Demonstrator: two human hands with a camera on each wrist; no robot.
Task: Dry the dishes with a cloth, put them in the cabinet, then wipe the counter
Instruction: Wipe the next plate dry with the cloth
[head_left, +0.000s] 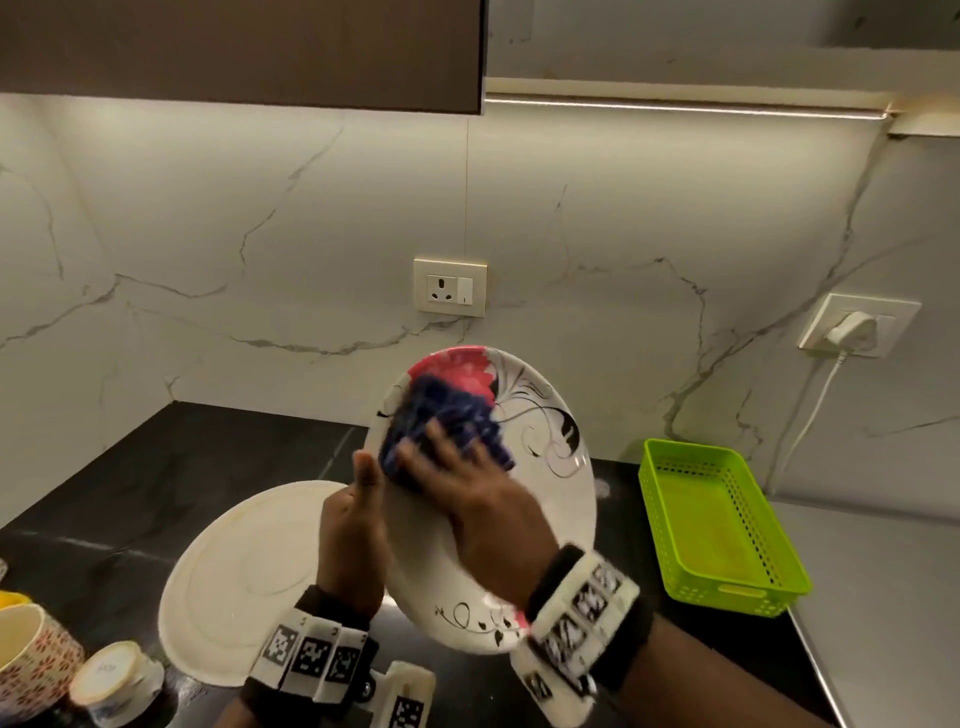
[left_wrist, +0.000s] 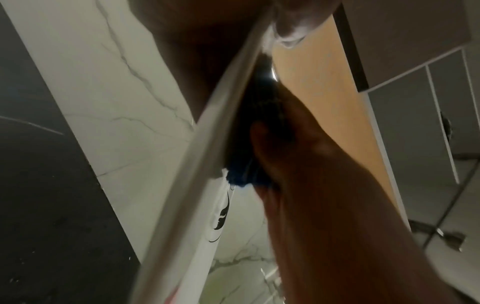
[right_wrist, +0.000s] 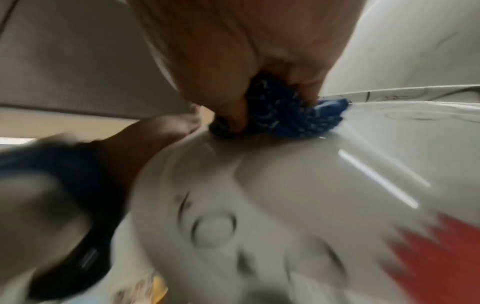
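A white plate (head_left: 550, 483) with a pink flower and black swirls is held up on edge above the counter. My left hand (head_left: 363, 499) grips its left rim, thumb on the front and fingers hidden behind. My right hand (head_left: 462, 473) holds a bunched blue cloth (head_left: 441, 415) and presses it against the plate's upper face. In the right wrist view the cloth (right_wrist: 291, 117) sits wadded under my fingers on the glossy plate (right_wrist: 324, 174). The left wrist view shows the plate's rim (left_wrist: 202, 164) edge-on, with the cloth (left_wrist: 239, 179) behind it.
A second pale plate (head_left: 244, 577) lies upside down on the black counter (head_left: 156, 478) at the left. A patterned mug (head_left: 31, 660) and a small cup (head_left: 114, 680) stand at the bottom left. A green basket (head_left: 717, 525) stands empty at the right. A dark upper cabinet (head_left: 239, 52) hangs overhead.
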